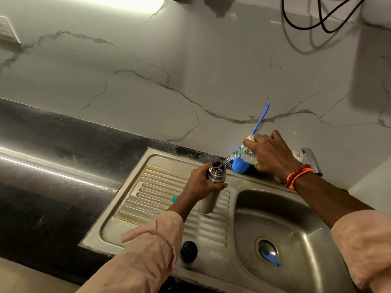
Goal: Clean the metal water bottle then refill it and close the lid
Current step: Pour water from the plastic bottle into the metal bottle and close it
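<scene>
Over the drainboard, left hand (pixel 200 182) gripped the metal bottle (pixel 211 187); right hand (pixel 273 154) clasped a tilted plastic bottle (pixel 246 154), body mostly hidden.

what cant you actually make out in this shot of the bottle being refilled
Head view, the only one:
- Water level in the metal bottle: hidden by its steel wall and the left hand.
- Plastic bottle: the right hand covers most of it, so how much is left cannot be told.
- Brush: its lower end is behind the right hand.
- Black lid: too dark for detail.
</scene>
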